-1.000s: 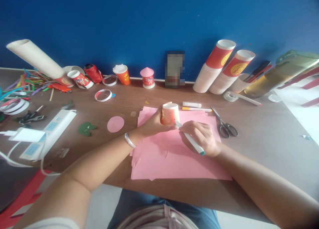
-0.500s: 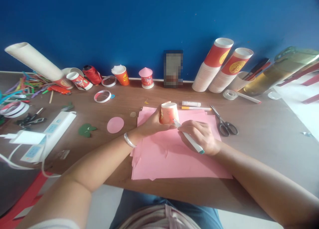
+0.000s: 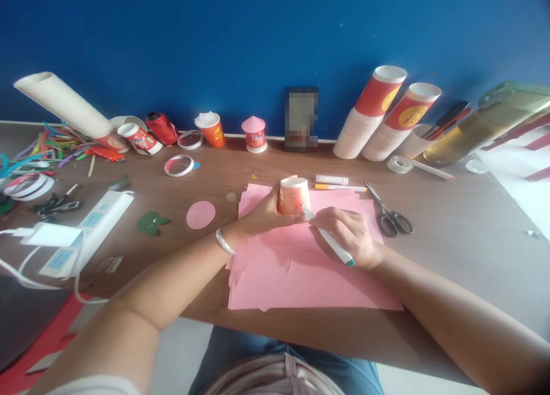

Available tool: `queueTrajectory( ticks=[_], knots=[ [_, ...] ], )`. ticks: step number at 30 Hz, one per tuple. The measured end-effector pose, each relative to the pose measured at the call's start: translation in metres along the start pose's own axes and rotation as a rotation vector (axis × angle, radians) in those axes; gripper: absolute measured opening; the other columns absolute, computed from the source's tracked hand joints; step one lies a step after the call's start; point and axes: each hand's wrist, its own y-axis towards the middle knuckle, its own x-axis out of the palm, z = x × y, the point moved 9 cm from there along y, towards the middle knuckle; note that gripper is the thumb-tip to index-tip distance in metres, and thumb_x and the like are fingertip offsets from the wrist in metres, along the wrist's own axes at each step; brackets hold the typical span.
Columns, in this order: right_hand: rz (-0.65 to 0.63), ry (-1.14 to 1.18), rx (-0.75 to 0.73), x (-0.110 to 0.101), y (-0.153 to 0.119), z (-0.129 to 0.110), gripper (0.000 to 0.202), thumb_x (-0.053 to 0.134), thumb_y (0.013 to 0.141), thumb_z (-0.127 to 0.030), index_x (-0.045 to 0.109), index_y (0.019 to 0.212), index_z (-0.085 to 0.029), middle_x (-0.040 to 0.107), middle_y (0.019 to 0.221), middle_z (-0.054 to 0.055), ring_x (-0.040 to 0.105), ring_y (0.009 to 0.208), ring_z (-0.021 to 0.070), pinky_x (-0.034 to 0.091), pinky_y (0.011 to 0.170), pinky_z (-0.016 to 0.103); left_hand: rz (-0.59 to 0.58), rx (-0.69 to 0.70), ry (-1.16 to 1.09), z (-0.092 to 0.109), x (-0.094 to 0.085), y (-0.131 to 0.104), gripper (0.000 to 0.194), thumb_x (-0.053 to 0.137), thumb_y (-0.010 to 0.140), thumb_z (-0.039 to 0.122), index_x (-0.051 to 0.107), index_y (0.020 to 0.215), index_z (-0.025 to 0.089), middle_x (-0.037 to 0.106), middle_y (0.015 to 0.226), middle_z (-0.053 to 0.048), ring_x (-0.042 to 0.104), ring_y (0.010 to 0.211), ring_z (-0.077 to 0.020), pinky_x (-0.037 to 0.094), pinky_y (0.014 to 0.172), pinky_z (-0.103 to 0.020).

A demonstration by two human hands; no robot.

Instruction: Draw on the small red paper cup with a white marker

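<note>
My left hand [image 3: 267, 214] holds a small paper cup [image 3: 294, 195] from its left side, over the far part of the pink paper sheets [image 3: 301, 280]. Closed around a white marker [image 3: 333, 246] with a green end, my right hand [image 3: 347, 234] is just right of the cup. The marker's tip meets or nearly meets the cup's side wall. An orange-and-white pen [image 3: 341, 187] and a white tube [image 3: 332, 179] lie behind the paper. Scissors [image 3: 390, 214] rest at the paper's right edge.
Stacked cups [image 3: 358, 128] lean by the blue wall, near a tape roll [image 3: 399, 164] and a large bottle [image 3: 455, 137]. A pink-topped cup [image 3: 255, 137] stands at the back. Left are a pink circle [image 3: 200, 215], green cut-out [image 3: 150, 223] and power strip [image 3: 92, 226].
The whole view has shifted slightly, so things appear a little farther right. Both hands keep their hold on the cup and marker.
</note>
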Motion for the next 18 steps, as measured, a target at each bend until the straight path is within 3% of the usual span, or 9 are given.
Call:
queueTrajectory(
  ticks=[18],
  knots=[
    [0.001, -0.018, -0.002, 0.0007, 0.0022, -0.0009, 0.022, 0.059, 0.092, -0.003, 0.058, 0.109, -0.017, 0.065, 0.082, 0.001, 0.061, 0.065, 0.0108, 0.049, 0.054, 0.022, 0.038, -0.015, 0.049, 0.0047, -0.0019, -0.0002, 0.076, 0.083, 0.076, 0.038, 0.044, 0.140, 0.023, 0.058, 0.129, -0.010, 0.058, 0.128, -0.0333, 0.055, 0.102, -0.046]
  ],
)
